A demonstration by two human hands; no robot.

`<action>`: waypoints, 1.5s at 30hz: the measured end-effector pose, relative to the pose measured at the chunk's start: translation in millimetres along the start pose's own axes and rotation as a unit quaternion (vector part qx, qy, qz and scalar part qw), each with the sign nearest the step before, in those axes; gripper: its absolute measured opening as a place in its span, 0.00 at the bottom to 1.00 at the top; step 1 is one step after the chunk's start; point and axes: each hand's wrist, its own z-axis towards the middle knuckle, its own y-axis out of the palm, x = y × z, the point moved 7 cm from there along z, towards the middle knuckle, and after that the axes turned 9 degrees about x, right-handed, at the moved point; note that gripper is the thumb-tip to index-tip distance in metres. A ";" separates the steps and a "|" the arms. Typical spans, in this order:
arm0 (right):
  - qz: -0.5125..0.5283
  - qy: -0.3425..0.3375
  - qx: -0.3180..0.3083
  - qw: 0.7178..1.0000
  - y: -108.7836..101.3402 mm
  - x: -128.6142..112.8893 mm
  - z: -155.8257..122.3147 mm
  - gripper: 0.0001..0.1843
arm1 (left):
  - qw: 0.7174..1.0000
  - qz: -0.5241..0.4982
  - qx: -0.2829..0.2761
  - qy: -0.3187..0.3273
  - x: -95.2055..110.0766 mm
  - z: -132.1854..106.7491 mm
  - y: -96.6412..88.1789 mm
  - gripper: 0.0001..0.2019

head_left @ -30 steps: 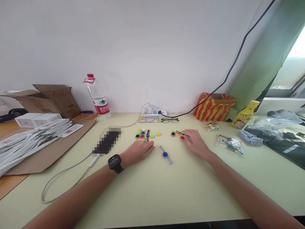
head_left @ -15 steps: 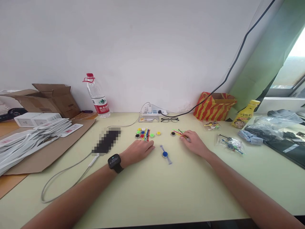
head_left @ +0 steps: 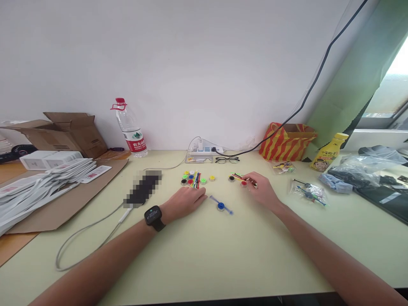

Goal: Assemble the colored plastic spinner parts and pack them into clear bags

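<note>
My left hand (head_left: 185,202) lies palm down on the pale green table (head_left: 204,255), a black watch on its wrist. Its fingertips are next to one end of a clear blade with a blue hub (head_left: 220,206). Just beyond the fingers is a cluster of small coloured discs and sticks (head_left: 192,179). My right hand (head_left: 262,189) is on the table further right, its fingers pinched on thin coloured sticks (head_left: 238,177). A red disc (head_left: 244,183) and a dark disc (head_left: 231,179) lie right by those fingertips.
At the back stand a water bottle (head_left: 130,129), a power strip (head_left: 204,150), glasses (head_left: 227,160), a striped bag (head_left: 287,142) and a yellow bottle (head_left: 328,155). A cardboard box (head_left: 72,131) and white packets (head_left: 41,178) lie left, a phone (head_left: 143,189) with cable nearby, plastic bags (head_left: 307,193) right.
The blade with the blue hub has turned to lie more level. My right hand has curled from flat into a pinch on the sticks, and the red disc shows again.
</note>
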 end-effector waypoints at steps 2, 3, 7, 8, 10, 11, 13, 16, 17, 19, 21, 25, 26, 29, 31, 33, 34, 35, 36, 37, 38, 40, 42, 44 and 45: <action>0.017 -0.003 -0.008 1.000 1.1 -2.4 -2.0 0.13 | 1.000 0.000 0.000 -0.002 -0.5 0.0 0.2 0.16; 0.024 -0.005 -0.011 1.000 1.8 -3.5 -2.9 0.14 | 1.000 -0.001 0.001 -0.003 -0.6 0.0 0.1 0.16; 0.027 -0.020 -0.018 0.999 4.3 -5.0 -4.7 0.14 | 1.000 -0.005 0.006 -0.003 -0.3 -0.1 -0.9 0.16; 0.027 -0.024 -0.018 0.999 4.7 -4.9 -4.6 0.14 | 1.000 -0.005 0.006 -0.003 -0.3 -0.1 -1.0 0.17; 0.028 -0.035 -0.015 0.999 5.3 -5.1 -4.4 0.14 | 1.000 -0.002 0.005 -0.003 -0.5 -0.2 -0.6 0.17; 0.029 -0.042 -0.016 0.999 5.6 -5.7 -4.5 0.13 | 1.000 0.000 0.004 -0.003 -0.7 -0.3 -0.2 0.17; 0.029 -0.060 -0.021 0.998 6.7 -8.1 -5.4 0.13 | 1.000 0.002 0.002 -0.003 -1.0 -0.6 0.4 0.17; 0.034 -0.080 -0.031 0.996 8.4 -12.0 -7.2 0.14 | 1.000 -0.001 0.004 -0.004 -1.5 -1.0 0.4 0.16; 0.036 -0.082 -0.031 0.996 8.7 -12.7 -7.4 0.14 | 1.000 -0.003 0.004 -0.005 -1.6 -1.1 0.4 0.16; 0.041 -0.078 -0.027 0.996 8.6 -12.5 -6.8 0.13 | 1.000 -0.005 0.003 -0.005 -1.7 -1.2 0.7 0.16; 0.040 -0.067 -0.014 0.997 7.3 -10.7 -5.0 0.11 | 1.000 -0.005 0.004 -0.006 -1.8 -1.2 0.8 0.16; 0.028 -0.024 0.029 0.999 -0.9 -3.6 -1.3 0.11 | 1.000 -0.004 0.006 -0.005 -2.1 -0.8 1.6 0.16; 0.024 -0.006 0.032 0.999 -2.7 -1.3 -1.0 0.12 | 1.000 -0.004 0.005 -0.004 -2.0 -0.7 1.8 0.15; -0.014 0.043 0.028 0.999 -6.5 4.9 -1.6 0.14 | 1.000 -0.006 0.004 -0.002 -1.7 0.0 1.9 0.15; -0.051 0.056 0.029 0.997 -8.8 6.4 -1.9 0.15 | 1.000 -0.008 0.005 -0.005 -2.0 0.4 1.6 0.15; -0.070 0.055 0.037 0.995 -10.3 6.0 -1.5 0.17 | 1.000 -0.009 0.005 -0.009 -2.3 0.5 1.7 0.15; -0.070 0.054 0.040 0.995 -10.4 5.7 -1.1 0.17 | 1.000 -0.010 0.005 -0.010 -2.4 0.4 1.9 0.15; -0.066 0.054 0.043 0.995 -10.2 5.5 -0.7 0.18 | 1.000 -0.009 0.004 -0.011 -2.6 0.3 2.1 0.16; -0.058 0.055 0.044 0.996 -9.9 5.4 -0.3 0.18 | 1.000 -0.009 0.004 -0.011 -2.8 0.1 2.3 0.16; -0.048 0.057 0.045 0.996 -9.4 5.4 0.0 0.18 | 1.000 -0.009 0.004 -0.012 -2.9 -0.1 2.5 0.16; -0.037 0.060 0.044 0.997 -8.6 5.3 0.1 0.18 | 1.000 -0.009 0.004 -0.012 -3.1 -0.2 2.5 0.16; -0.016 0.067 0.036 0.997 -6.2 5.1 -0.3 0.17 | 1.000 -0.011 0.003 -0.012 -3.2 -0.5 2.8 0.16; 0.001 0.074 0.027 0.997 -3.4 5.1 -1.4 0.17 | 1.000 -0.013 0.002 -0.013 -3.3 -0.5 2.9 0.16; 0.015 0.079 0.023 0.996 -1.0 5.4 -2.4 0.16 | 1.000 -0.014 0.002 -0.014 -3.4 -0.4 3.1 0.16; 0.021 0.080 0.023 0.996 -0.1 5.7 -2.7 0.15 | 1.000 -0.013 0.002 -0.014 -3.4 -0.4 3.1 0.16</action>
